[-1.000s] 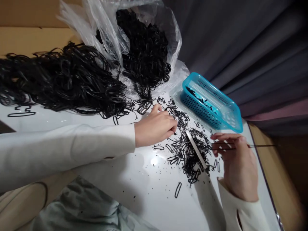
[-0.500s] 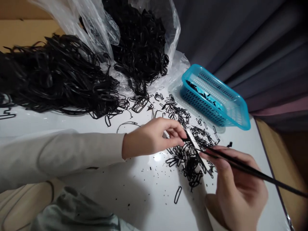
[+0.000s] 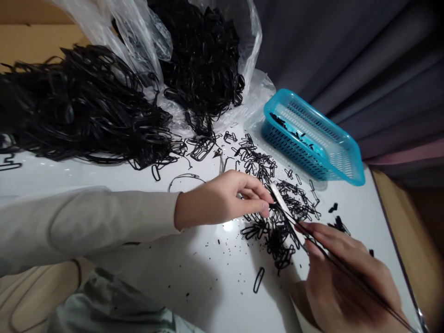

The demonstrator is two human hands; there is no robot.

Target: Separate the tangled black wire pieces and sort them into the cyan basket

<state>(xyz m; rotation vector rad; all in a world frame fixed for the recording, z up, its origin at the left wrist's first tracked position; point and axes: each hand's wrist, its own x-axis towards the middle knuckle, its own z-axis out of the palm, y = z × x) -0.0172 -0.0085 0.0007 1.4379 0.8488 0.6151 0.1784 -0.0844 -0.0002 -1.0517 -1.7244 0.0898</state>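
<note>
My left hand [image 3: 225,199] pinches a small black piece [image 3: 274,205] between thumb and fingertips. My right hand [image 3: 350,273] grips long thin black tweezers [image 3: 333,255], whose tips point toward that piece. Between the hands, a narrow white strip [image 3: 279,198] lies slanted over scattered black loops [image 3: 294,201]. Below my left fingers is a denser clump of black loops [image 3: 279,247]. One separate loop [image 3: 258,280] lies nearer to me on the white table [image 3: 166,296].
A blue perforated basket [image 3: 347,169] with small black pieces inside stands at the back right. Large heaps of black strips [image 3: 86,111] and a clear plastic bag [image 3: 255,46] fill the back left. A dark curtain [image 3: 329,46] hangs behind.
My right hand has moved down and right, with the tweezers now angled more steeply. My left hand's fingertips have shifted slightly right. More black bits show right of the loops.
</note>
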